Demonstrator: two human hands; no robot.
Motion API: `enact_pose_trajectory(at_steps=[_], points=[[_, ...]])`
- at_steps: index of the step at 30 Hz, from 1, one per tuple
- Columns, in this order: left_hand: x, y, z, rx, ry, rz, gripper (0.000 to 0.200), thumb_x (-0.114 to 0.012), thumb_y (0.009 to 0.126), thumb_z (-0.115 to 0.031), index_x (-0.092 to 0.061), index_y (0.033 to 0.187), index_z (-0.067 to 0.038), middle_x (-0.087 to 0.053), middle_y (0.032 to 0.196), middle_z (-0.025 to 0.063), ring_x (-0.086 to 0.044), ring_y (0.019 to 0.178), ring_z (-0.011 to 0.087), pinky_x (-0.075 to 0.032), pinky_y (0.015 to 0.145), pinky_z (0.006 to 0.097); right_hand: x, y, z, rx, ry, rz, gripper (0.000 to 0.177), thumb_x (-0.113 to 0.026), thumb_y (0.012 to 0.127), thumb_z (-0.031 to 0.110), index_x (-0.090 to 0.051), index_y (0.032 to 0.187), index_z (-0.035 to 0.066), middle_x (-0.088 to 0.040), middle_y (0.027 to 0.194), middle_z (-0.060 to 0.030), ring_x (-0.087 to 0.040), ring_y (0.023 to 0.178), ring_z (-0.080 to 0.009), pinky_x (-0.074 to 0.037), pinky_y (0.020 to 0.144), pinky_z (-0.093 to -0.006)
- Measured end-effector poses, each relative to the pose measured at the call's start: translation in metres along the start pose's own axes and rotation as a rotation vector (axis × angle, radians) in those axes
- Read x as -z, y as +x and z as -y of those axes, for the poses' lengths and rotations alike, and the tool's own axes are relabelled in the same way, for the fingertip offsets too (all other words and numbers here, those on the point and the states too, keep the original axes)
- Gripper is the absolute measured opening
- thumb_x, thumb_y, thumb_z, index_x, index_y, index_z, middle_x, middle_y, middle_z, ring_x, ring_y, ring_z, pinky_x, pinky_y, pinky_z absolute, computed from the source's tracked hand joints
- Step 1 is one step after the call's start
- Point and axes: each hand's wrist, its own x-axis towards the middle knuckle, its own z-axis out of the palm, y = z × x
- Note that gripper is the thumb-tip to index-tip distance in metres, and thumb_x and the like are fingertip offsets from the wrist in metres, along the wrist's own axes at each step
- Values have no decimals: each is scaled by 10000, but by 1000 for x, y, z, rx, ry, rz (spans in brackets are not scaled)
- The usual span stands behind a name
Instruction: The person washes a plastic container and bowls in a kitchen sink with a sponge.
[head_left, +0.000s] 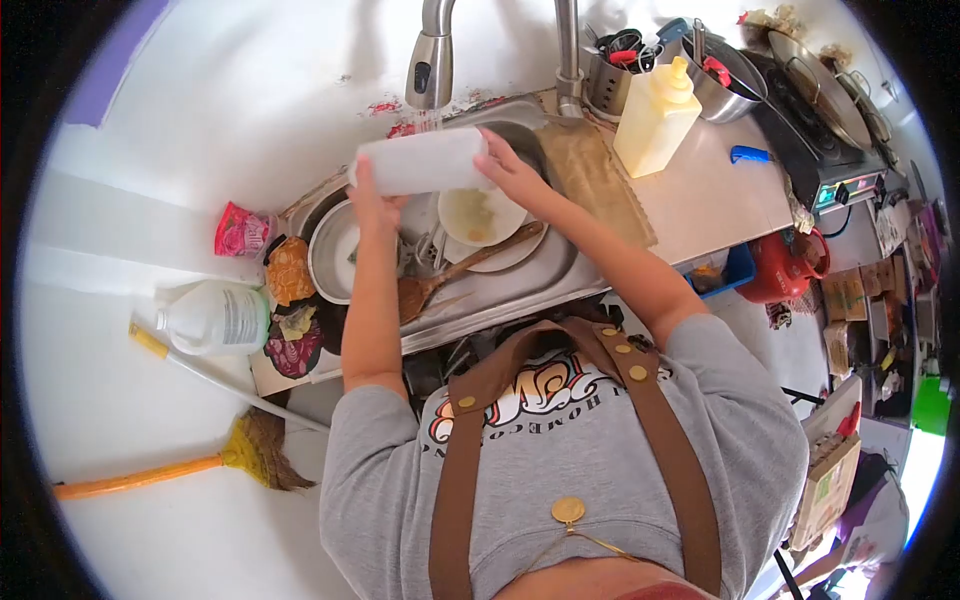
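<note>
A white rectangular container point(424, 163) is held sideways in both hands under the running faucet point(431, 75). My left hand point(374, 205) grips its left end, thumb up along the side. At the opposite end my right hand point(508, 178) has its fingers closed on the edge. Below, in the metal sink point(540, 285), lie a bowl with cloudy liquid point(480, 217), a plate point(512, 258) and a wooden spoon point(458, 268). A metal pot point(328, 255) stands at the sink's left, partly hidden behind my left forearm.
Right of the sink stand a yellow bottle point(655, 120), a utensil holder point(606, 85) and a metal pot point(728, 88) near a stove point(822, 150). A brown cloth point(597, 185) covers the sink's right side. On the left are a plastic jug point(215, 318) and a broom point(255, 448).
</note>
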Motion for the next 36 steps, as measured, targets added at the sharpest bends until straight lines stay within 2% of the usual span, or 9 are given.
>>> enact_pose_trajectory(at_steps=[3, 12, 17, 21, 23, 25, 29, 32, 36], points=[[4, -5, 40, 358, -368, 174, 388, -521, 906, -401, -526, 1187, -134, -583, 1159, 94, -564, 1071, 291, -510, 840, 499, -23, 29, 42, 47, -9, -46, 684, -692, 814, 370, -390, 1329, 38, -483, 1265, -165, -529, 1104, -236, -431, 929, -334], [14, 29, 94, 562, -636, 143, 409, -583, 881, -290, -509, 1213, -63, -563, 1173, 138, -526, 1097, 350, -497, 927, 470, -64, 93, 70, -68, -6, 160, 418, -741, 724, 306, -616, 1022, 41, -647, 903, -82, -612, 834, -194, -495, 759, -336], [-14, 37, 111, 219, -362, 281, 521, -587, 855, -400, -493, 1245, -68, -531, 1229, 138, -484, 1158, 345, -435, 974, 492, -44, 81, 83, 88, -340, 486, 300, -636, 805, 319, -629, 997, 88, -628, 976, -28, -575, 904, -146, -465, 800, -314], [-20, 20, 106, 309, -346, 410, 513, -540, 880, -390, -467, 1274, -70, -518, 1251, 133, -470, 1179, 325, -412, 990, 460, -27, 61, 87, 28, -368, 928, 300, -540, 824, 288, -625, 1056, 117, -596, 1079, -17, -545, 990, -138, -443, 850, -329], [-25, 9, 97, 384, -342, 471, 509, -516, 892, -384, -454, 1288, -71, -511, 1263, 131, -463, 1190, 315, -401, 999, 444, -26, 35, 121, -143, -569, 860, 387, -550, 819, 380, -625, 1106, 132, -577, 1154, -57, -514, 1117, -191, -369, 984, -406], [-32, 1, 91, 418, -322, 516, 506, -492, 905, -379, -441, 1303, -72, -504, 1274, 128, -455, 1201, 305, -390, 1007, 428, -38, 56, 81, 226, -981, 820, 491, -555, 803, 488, -616, 1148, 144, -538, 1252, -89, -399, 1271, -290, -232, 1086, -480], [-46, -6, 86, 406, -283, 567, 500, -445, 930, -368, -415, 1332, -73, -491, 1296, 123, -441, 1223, 285, -367, 1024, 396, -44, 60, 57, 221, -1187, 413, 585, -531, 795, 551, -617, 1191, 129, -427, 1380, -172, -316, 1318, -370, -152, 1113, -496], [-51, -15, 70, 340, -223, 580, 496, -410, 948, -360, -395, 1354, -75, -480, 1313, 120, -430, 1239, 270, -350, 1036, 372, -47, 58, 55, 226, -1210, 55, 523, -520, 809, 501, -632, 1153, 122, -431, 1361, -195, -355, 1295, -360, -252, 1080, -499], [-66, -32, 40, 19, 94, 425, 476, -357, 983, -328, -370, 1381, -66, -466, 1338, 125, -418, 1257, 269, -323, 1055, 346, -45, 79, 56, 104, -1117, 60, 461, -546, 807, 413, -647, 957, -11, -608, 1095, -210, -562, 1065, -350, -458, 878, -464]])
